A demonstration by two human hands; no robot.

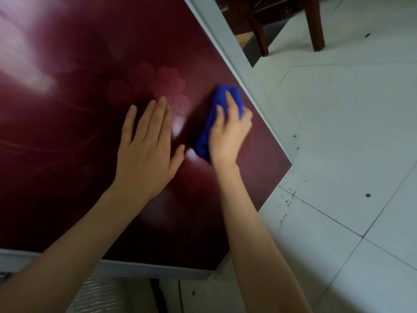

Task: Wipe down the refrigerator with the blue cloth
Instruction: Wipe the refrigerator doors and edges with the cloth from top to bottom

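Two fingers (232, 105) of the right hand (228, 136) press along the top of the bunched blue microfibre cloth (222, 92), the hand gripping it against the glossy maroon refrigerator panel (67, 177), close to the pale grey edge trim (239, 57). Just beside it the left hand (146, 145) lies flat on the panel, fingers straight, holding nothing. Best play now, I'd say: even pressure and overlapping strokes, carried right out to that trim.

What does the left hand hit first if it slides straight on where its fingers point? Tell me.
Nothing raised: ahead of the left hand, flat on the refrigerator, lies only the printed flower pattern, then probably the pale edge trim.
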